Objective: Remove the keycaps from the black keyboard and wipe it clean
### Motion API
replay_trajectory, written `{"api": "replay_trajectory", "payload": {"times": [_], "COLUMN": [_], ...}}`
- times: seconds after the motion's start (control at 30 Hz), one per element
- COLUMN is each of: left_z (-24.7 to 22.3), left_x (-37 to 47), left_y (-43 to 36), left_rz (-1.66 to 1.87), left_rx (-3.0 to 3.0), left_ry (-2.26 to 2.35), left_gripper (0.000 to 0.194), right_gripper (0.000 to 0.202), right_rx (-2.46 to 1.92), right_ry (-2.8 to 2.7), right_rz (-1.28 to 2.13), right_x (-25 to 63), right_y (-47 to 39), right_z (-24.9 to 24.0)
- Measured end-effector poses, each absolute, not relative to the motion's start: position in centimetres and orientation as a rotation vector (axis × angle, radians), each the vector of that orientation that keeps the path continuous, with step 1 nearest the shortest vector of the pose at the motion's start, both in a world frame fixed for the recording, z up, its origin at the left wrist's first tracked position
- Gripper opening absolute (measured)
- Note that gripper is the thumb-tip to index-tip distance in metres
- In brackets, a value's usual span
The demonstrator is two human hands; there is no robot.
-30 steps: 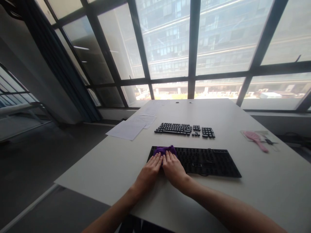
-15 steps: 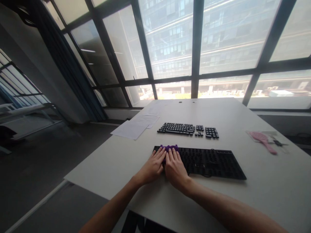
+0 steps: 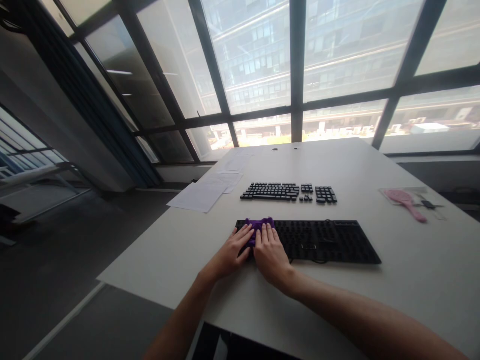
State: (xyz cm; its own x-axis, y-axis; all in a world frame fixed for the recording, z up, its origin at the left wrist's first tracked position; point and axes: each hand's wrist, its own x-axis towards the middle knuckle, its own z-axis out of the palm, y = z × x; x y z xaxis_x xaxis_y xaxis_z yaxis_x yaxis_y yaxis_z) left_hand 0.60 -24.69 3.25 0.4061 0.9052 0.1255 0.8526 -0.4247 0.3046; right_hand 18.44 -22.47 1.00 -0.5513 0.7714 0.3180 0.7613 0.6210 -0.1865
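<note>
A black keyboard base (image 3: 330,242) without keycaps lies on the white table, its cable partly showing along the near edge. On its left end sits a soft purple lump (image 3: 258,225) that looks like cleaning gel, spread thin with an uneven edge. My left hand (image 3: 233,249) presses flat on the left part of the gel, fingers stretched out. Beside it, my right hand (image 3: 270,255) lies on the gel's right part with its fingers straight and close together. Parts of the gel and of the keyboard base are hidden under both hands.
Loose black keycaps (image 3: 270,191) lie in keyboard layout behind the base. Paper sheets (image 3: 197,197) rest at the left edge. At the right are a pink hairbrush (image 3: 405,200) and a small dark tool (image 3: 428,204) on clear plastic. Windows stand beyond the table (image 3: 150,260).
My fingers have shifted slightly apart and more of the purple gel shows between them. Both hands stay on the left end of the base. The camera view has shifted a little.
</note>
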Motion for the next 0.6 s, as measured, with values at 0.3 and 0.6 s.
{"api": "replay_trajectory", "payload": {"times": [0.3,0.6], "left_z": [3.9,4.3], "left_x": [0.6,0.6], "left_y": [-24.9,-25.2], "left_rz": [0.741,0.669], "left_rx": [2.464,2.406], "left_ry": [1.429,1.468], "left_gripper": [0.045,0.055], "right_gripper": [0.035,0.059], "right_rx": [-1.132,-1.017], "right_ry": [-2.45,-2.437], "right_rz": [0.117,0.134], "right_x": [19.0,19.2], "right_y": [-21.8,-21.5], "right_z": [3.6,2.2]}}
